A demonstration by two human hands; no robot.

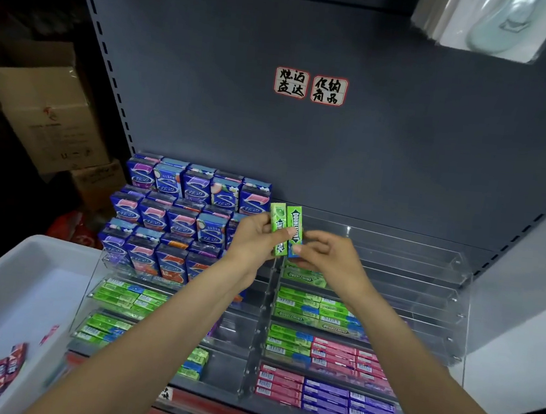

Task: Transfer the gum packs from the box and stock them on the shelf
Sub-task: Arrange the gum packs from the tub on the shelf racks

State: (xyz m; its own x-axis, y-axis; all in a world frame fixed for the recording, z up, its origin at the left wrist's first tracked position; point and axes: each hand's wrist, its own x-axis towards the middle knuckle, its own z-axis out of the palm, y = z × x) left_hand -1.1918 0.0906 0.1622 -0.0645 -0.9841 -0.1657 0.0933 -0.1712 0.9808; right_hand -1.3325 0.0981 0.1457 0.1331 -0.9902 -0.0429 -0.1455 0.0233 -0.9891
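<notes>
Left hand (255, 238) pinches a light green gum pack (278, 229); right hand (323, 256) pinches a darker green Doublemint pack (295, 229) above the clear acrylic shelf (394, 253).

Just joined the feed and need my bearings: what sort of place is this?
Most likely a small shop's stocking aisle. A metal shelf holds a clear tiered rack of gum, with handwritten labels on the back panel. Cartons are stacked at left, and both hands hold green gum packs.
</notes>
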